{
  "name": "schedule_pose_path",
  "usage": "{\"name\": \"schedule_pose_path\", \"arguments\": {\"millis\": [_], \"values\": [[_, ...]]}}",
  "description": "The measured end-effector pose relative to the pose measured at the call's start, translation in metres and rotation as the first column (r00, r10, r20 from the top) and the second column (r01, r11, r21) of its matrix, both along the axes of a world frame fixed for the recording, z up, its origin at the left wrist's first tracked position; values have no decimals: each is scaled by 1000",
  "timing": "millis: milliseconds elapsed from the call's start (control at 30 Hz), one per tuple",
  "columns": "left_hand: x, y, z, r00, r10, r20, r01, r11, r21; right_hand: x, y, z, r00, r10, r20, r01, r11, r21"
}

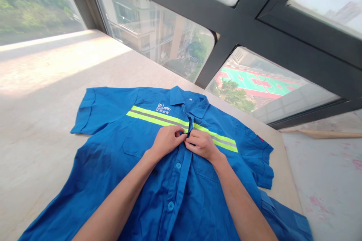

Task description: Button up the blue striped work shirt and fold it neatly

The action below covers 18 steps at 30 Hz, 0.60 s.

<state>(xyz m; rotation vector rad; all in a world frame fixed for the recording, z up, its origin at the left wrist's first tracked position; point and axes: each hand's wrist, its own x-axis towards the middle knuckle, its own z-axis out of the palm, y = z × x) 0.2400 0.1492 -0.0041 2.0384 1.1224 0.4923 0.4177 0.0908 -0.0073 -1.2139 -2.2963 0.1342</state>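
Observation:
A blue short-sleeved work shirt [113,158] lies flat, front up, on a pale stone sill [36,94]. A yellow-and-grey reflective stripe [152,117] crosses its chest, with a white logo above it. My left hand [166,140] and my right hand [201,145] meet at the button placket just below the collar [181,97]. Both pinch the front edges of the shirt, fingertips touching at the stripe. Two blue buttons [178,165] lower on the placket show fastened.
Large windows with dark frames [246,26] run along the far edge of the sill. The sill ends at the right, where a lower stained floor [325,180] and a wooden stick [325,134] show. Bare sill stretches to the left.

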Motion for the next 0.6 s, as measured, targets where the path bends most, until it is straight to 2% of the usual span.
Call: {"name": "schedule_pose_path", "arguments": {"millis": [133,300,400,600], "values": [[1,-1,-2,997,-59,-58,62,997,52,-1,0,0,1000,-9,-9,9,1000,-1],[4,-4,-2,987,1,-159,14,995,96,0,0,-4,1000,-19,-25,19,1000,12],[5,-5,-1,990,22,-142,-12,997,70,1,0,-7,998,-21,-64,20,1000,-13],[3,-2,-1,999,23,-42,-22,999,24,3,0,-4,987,-36,-156,10,987,-161]]}}
